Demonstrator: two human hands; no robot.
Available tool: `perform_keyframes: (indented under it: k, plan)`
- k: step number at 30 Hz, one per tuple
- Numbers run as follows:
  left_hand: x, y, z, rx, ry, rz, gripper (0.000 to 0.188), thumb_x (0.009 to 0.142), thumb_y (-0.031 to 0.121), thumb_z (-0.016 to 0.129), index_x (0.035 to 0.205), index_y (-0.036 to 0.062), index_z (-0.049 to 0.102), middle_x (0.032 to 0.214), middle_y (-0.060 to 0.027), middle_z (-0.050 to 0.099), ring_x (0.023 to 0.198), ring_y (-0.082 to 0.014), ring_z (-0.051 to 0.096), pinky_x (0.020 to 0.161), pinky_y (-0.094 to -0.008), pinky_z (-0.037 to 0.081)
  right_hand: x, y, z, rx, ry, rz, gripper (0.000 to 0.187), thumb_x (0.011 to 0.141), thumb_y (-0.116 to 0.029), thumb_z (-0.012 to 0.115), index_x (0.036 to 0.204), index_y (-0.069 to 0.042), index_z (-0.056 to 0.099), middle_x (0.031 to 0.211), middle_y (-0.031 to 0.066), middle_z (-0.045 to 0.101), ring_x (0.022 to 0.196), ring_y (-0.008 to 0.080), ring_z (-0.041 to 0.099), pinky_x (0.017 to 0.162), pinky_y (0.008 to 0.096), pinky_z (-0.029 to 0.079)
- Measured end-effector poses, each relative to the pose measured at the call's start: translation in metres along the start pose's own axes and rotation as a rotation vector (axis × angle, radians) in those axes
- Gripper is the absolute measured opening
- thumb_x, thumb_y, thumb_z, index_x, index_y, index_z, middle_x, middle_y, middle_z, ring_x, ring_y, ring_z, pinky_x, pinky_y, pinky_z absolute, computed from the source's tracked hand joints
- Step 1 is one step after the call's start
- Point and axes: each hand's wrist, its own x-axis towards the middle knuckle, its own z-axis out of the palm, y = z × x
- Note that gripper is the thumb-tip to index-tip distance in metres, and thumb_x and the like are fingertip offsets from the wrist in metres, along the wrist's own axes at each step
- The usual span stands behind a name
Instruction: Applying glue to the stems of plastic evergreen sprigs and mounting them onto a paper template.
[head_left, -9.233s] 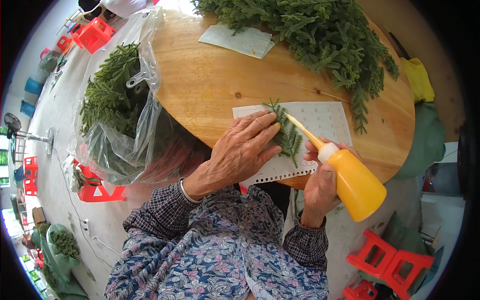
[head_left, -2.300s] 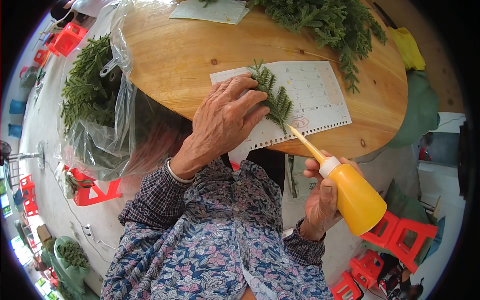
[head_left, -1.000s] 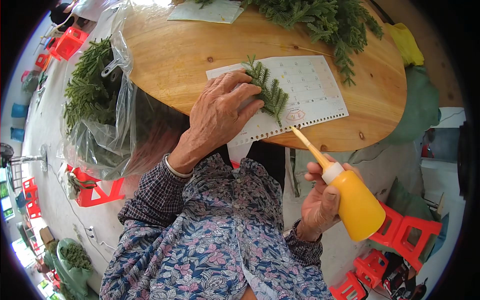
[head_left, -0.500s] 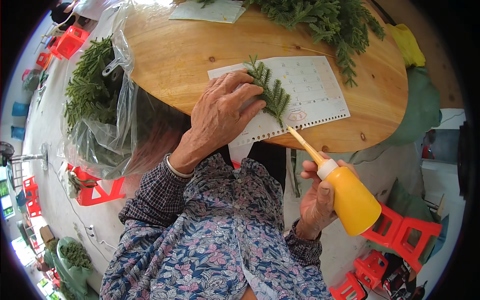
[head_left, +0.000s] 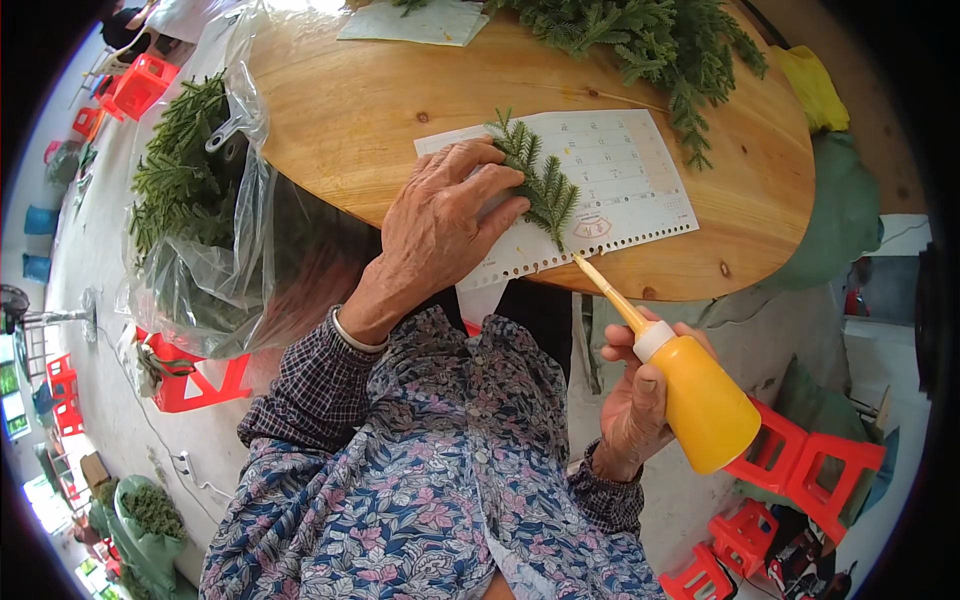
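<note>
My left hand (head_left: 450,205) lies over a calendar page (head_left: 630,170) on the wooden table, its fingertips against a small green fir sprig (head_left: 545,190). Whether the fingers pinch the sprig or only press it to the paper is hard to see; the thumb is bent beside it. In my right hand (head_left: 638,400) is a yellow squeeze bottle (head_left: 700,405) with a white collar and a long tapered nozzle. The bottle is tilted, and the nozzle's tip is close to the sprig's lower stem end, near the punched edge of the page.
Fir branches (head_left: 640,35) are heaped at the table's far side, near a pale sheet (head_left: 412,22). At the left, a clear plastic bag (head_left: 215,290) holds more greenery (head_left: 185,170). Red stools (head_left: 835,475) stand at the lower right. The wooden table's (head_left: 340,110) rounded edge runs before me.
Almost nothing differs. The nozzle tip and bottle have shifted very slightly to the left; my left hand and the sprig stay nearly in place.
</note>
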Motion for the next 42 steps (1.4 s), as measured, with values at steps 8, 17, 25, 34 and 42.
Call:
perform_keyframes:
  k: [8,17,25,34,42]
  plan:
    - [0.003,-0.014,-0.002,-0.002,0.053,0.048,0.019,0.077,0.018,0.071,0.094,0.0121,0.067,0.103,-0.0032,0.058,0.091,-0.0219,0.057,0.083,-0.0334,0.044,0.002,0.007,-0.006,-0.011,0.047,-0.014,0.055,0.078,-0.027,0.071,0.121,-0.007,0.044,0.108,0.0213,0.061,0.072,0.0259,0.065,0.06,0.0291,0.052]
    - [0.012,-0.029,0.027,-0.028,0.085,0.088,0.007,0.078,0.012,0.059,0.083,0.0132,0.064,0.091,-0.0045,0.058,0.088,-0.0239,0.052,0.083,-0.0345,0.041,0.058,0.031,-0.002,0.097,0.141,-0.124,0.036,0.095,-0.028,0.057,0.114,0.002,0.055,0.086,0.0117,0.066,0.074,0.0111,0.06,0.066,0.0186,0.047]
    - [0.04,-0.057,-0.052,0.174,0.405,0.102,0.008,0.075,0.005,0.059,0.08,0.0106,0.063,0.078,-0.003,0.058,0.075,-0.0207,0.051,0.078,-0.035,0.041,0.092,0.052,0.014,0.101,0.147,-0.073,0.033,0.093,-0.025,0.061,0.11,0.002,0.057,0.084,0.0103,0.066,0.071,0.0092,0.06,0.064,0.0153,0.046]
    - [0.005,-0.192,-0.24,0.787,0.612,-0.195,0.017,0.077,0.008,0.06,0.09,0.0085,0.072,0.081,-0.0111,0.067,0.071,-0.0286,0.059,0.074,-0.0409,0.046,0.088,0.057,0.022,0.165,0.239,-0.077,0.03,0.093,-0.022,0.061,0.109,0.002,0.056,0.082,0.0091,0.066,0.069,0.0103,0.061,0.063,0.0163,0.047]
    - [0.06,-0.151,-0.094,0.259,0.279,-0.061,0.017,0.076,0.009,0.07,0.093,0.0078,0.072,0.086,-0.0088,0.065,0.067,-0.0232,0.059,0.065,-0.0329,0.047,0.075,0.063,0.02,0.19,0.198,-0.051,0.035,0.092,-0.022,0.061,0.117,0.0,0.054,0.084,0.0093,0.065,0.068,0.0107,0.06,0.062,0.0183,0.048]
